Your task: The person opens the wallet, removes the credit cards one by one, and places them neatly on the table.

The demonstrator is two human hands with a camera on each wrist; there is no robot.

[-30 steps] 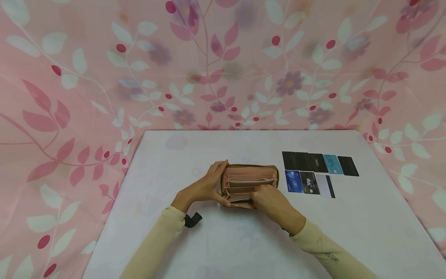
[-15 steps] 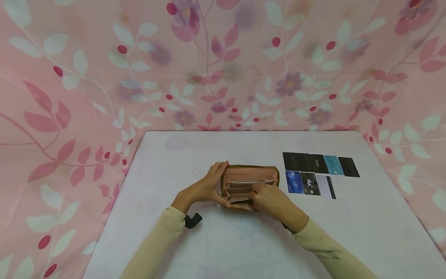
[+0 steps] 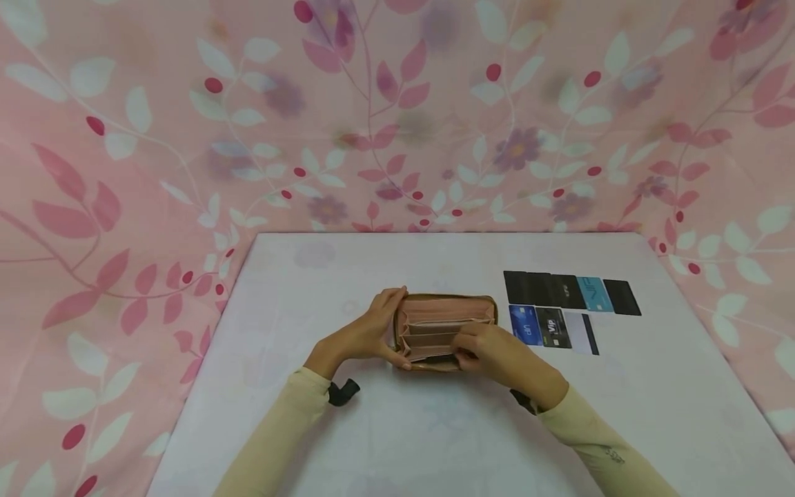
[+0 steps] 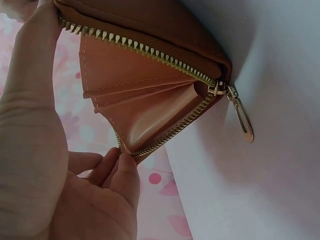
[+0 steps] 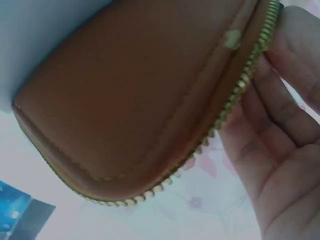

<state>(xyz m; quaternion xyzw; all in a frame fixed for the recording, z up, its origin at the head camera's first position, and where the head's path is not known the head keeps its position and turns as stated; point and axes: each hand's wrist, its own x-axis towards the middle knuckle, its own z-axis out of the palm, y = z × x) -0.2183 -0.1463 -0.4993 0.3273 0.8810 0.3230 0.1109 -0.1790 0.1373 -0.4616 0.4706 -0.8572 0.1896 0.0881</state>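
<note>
A tan zip-around wallet (image 3: 446, 308) stands spread open on the white table, its pink-beige pockets facing up. My left hand (image 3: 366, 331) grips its left side, fingers at the back corner and thumb on the front edge. In the left wrist view, thumb and fingertips pinch the zipper edge beside the folded side gusset (image 4: 145, 107). My right hand (image 3: 493, 352) is at the wallet's front right, fingers curled, pinching a dark card (image 3: 439, 359) that shows as a thin strip in the front pocket. In the right wrist view, the wallet's outer side (image 5: 130, 95) hides the fingertips.
Right of the wallet lie cards in two rows: several black ones (image 3: 537, 288) and a light-blue card (image 3: 594, 294) behind, a blue card (image 3: 525, 324), a black VIP card (image 3: 553, 327) and a white striped card (image 3: 579, 333) in front. A metal zipper pull (image 4: 242, 117) hangs from the wallet.
My right hand has shifted slightly right and turned, still at the front pocket. More of the dark strip shows beside its fingers. My left hand and the laid-out cards stay put.
</note>
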